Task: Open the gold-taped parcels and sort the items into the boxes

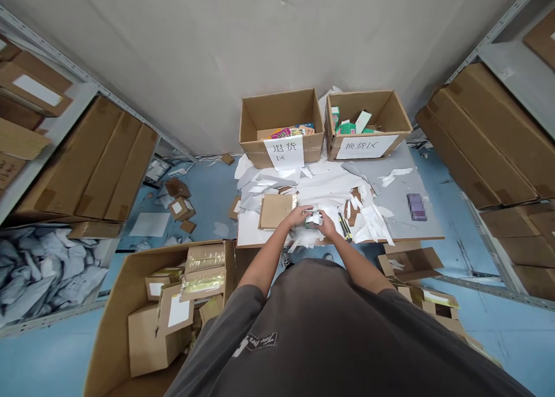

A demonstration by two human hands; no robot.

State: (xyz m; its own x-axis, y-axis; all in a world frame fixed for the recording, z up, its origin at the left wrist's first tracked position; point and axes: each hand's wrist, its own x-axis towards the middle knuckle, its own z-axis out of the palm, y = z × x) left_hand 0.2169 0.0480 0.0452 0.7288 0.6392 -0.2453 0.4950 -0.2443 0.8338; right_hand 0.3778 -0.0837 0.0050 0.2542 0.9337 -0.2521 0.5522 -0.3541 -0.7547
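Pinching a small box between our left hand and right hand, we are holding it near the front edge of the table. Beside our left hand, a flat brown carton is lying; beside our right, a black-and-yellow tool is resting near torn paper. Farther back, a left labelled bin and a right labelled bin are standing.

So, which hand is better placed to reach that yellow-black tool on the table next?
Probably the right hand: the yellow-black tool lies just beside it, while the left hand is across the small item. Both hands seem to hold that item, so the right would need to let go.
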